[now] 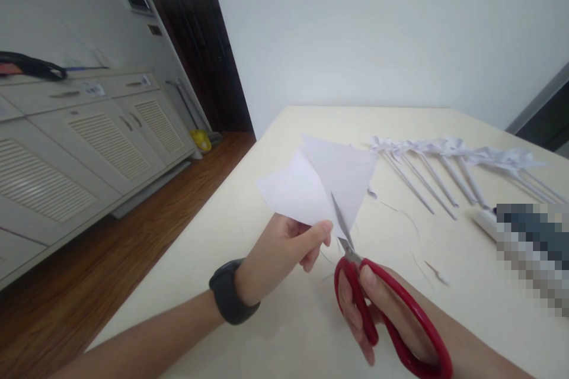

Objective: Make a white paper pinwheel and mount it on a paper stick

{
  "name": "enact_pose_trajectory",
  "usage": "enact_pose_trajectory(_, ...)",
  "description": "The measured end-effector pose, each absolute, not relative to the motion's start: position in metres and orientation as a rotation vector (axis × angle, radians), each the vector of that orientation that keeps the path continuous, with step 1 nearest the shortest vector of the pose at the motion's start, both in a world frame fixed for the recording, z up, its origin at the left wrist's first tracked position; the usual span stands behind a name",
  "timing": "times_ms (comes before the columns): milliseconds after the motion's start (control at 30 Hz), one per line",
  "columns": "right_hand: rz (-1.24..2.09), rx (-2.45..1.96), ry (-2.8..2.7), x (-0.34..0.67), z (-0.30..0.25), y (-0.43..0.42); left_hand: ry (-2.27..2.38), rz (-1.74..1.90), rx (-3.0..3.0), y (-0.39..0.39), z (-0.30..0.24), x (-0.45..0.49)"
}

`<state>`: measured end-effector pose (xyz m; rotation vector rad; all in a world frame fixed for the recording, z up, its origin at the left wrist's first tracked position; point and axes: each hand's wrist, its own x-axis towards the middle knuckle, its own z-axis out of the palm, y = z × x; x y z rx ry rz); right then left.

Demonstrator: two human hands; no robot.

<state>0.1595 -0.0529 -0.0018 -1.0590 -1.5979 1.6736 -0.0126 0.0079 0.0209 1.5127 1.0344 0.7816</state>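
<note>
My left hand (284,249) pinches the lower edge of a folded white paper sheet (320,183) and holds it up above the cream table (249,189). A black watch sits on that wrist. My right hand (377,308) grips red-handled scissors (386,308), fingers through the loops. The metal blades point up and cut into the paper's bottom edge, just right of my left thumb.
Several white paper pinwheels on rolled paper sticks (444,166) lie in a row at the far right of the table. Small paper scraps (438,275) lie near the scissors. A blurred-out object (533,249) sits at the right edge. Cabinets (89,142) and wood floor are at left.
</note>
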Motion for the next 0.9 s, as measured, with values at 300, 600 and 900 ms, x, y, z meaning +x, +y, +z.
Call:
enact_pose_trajectory(300,1.689,-1.022,-1.556,0.159,-0.006,-0.045,1.05,0.703,1.496,0.007,0.021,-0.013)
enact_pose_trajectory(600,1.778,-1.031,-1.532,0.159,-0.021,-0.048,1.01,0.699,1.503,0.008,0.019,-0.014)
enact_pose_trajectory(900,1.736,-1.045,-1.558,0.157,-0.021,-0.048,1.014,0.795,1.607,0.005,0.022,-0.014)
